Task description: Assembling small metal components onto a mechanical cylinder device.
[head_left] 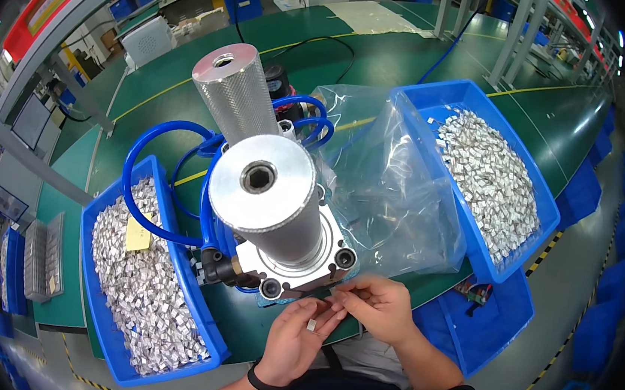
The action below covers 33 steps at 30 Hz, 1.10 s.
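Note:
Just in front of the metal press, my left hand (297, 338) is turned palm up with its fingers curled. A small white block-shaped part (311, 324) rests on those fingers. My right hand (380, 308) meets the left fingertips from the right, thumb and index finger pinched together. Whatever sits in that pinch is too small to make out. Directly beyond both hands stands the pneumatic press (266, 190), with a silver cylinder on a square bolted plate. A second, knurled cylinder (236, 90) rises behind it.
Small silvery-white parts fill a blue bin (108, 326) at left, with a yellow note (138, 235) on top, and another blue bin (497, 265) at right. A clear plastic bag (400, 218) lies beside the press. Blue air hoses (133, 155) loop around it on the green table (387, 40).

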Each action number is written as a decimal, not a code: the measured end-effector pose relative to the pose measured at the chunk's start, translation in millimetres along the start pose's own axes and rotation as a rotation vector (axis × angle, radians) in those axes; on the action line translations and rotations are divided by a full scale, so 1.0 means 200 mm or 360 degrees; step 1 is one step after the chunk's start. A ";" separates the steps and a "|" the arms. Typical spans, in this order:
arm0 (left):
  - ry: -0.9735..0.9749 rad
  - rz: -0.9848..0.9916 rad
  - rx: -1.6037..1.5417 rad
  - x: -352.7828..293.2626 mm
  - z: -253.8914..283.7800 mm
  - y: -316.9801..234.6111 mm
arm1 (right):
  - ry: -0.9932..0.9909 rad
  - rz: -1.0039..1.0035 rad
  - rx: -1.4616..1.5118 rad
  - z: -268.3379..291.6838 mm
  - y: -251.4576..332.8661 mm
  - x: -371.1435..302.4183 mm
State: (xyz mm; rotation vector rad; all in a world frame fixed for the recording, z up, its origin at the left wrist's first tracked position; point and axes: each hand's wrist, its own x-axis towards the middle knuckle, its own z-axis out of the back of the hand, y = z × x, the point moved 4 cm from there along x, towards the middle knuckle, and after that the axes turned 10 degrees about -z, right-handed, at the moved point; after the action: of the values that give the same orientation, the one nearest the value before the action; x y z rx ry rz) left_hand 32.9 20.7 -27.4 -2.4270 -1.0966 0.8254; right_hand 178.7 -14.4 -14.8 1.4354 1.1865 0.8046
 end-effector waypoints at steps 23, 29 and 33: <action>-0.0051 0.0010 -0.0084 0.01 0.06 0.01 | 0.0005 -0.0078 0.0061 0.00 -0.01 0.02; 0.0010 0.0050 -0.0064 0.02 0.06 0.02 | 0.0057 -0.0163 0.0238 0.01 0.00 -0.06; -0.0084 0.0073 -0.0012 0.02 0.05 0.01 | 0.0331 0.0206 -0.0645 0.09 0.33 -0.25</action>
State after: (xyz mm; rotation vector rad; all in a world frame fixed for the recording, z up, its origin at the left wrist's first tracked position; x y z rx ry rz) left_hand 29.7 23.2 -38.2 -2.4582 -1.0684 0.9067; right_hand 197.2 -63.7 50.5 1.1194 1.0153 1.2314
